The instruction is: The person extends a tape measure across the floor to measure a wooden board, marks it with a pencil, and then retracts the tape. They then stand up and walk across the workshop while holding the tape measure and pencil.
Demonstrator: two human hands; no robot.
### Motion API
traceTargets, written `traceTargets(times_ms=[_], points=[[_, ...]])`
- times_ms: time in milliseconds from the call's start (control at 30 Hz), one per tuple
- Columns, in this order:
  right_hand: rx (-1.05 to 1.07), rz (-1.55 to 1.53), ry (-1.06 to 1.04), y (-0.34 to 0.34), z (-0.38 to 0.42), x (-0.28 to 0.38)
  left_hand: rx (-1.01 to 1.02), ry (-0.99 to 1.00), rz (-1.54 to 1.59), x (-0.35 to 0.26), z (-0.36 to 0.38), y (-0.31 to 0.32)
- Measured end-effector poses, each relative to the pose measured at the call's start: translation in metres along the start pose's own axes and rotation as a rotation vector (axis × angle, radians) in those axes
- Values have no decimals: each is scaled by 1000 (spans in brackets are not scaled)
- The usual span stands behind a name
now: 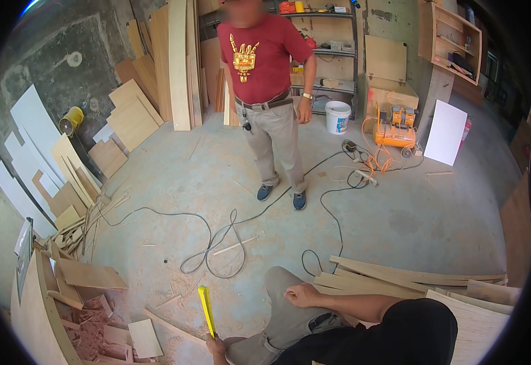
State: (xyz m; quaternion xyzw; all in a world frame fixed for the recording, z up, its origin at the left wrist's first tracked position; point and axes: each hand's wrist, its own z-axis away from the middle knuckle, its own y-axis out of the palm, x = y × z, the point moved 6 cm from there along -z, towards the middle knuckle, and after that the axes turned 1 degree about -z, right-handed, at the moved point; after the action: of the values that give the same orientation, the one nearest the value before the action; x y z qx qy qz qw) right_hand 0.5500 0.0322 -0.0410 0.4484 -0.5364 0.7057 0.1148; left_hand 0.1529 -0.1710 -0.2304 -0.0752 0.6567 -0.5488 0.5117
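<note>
Head view: left hand (216, 348) grips yellow strip (206, 307); right hand (302, 295) curled; bucket label (342, 126) illegible.

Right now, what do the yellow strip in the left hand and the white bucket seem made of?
The yellow strip could be plastic or painted metal; its bright colour leaves that open. The white bucket looks like smooth plastic, judging by its pale wall.

Held strip (206, 307): bright yellow
Wearer's sleeve (423, 325): black
Co-worker's shirt (264, 70): maroon, gold print
Compressor (395, 135): orange
Bucket (337, 114): white, partly blue label
Floor (393, 213): grey-green
</note>
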Motion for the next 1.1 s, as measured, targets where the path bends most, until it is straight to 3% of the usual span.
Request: traceTargets(times_ms=[800, 1100], points=[[10, -1, 4, -3, 1, -10, -10, 12, -33, -6, 4, 4], [25, 11, 14, -3, 1, -11, 58, 104, -105, -5, 2, 15]])
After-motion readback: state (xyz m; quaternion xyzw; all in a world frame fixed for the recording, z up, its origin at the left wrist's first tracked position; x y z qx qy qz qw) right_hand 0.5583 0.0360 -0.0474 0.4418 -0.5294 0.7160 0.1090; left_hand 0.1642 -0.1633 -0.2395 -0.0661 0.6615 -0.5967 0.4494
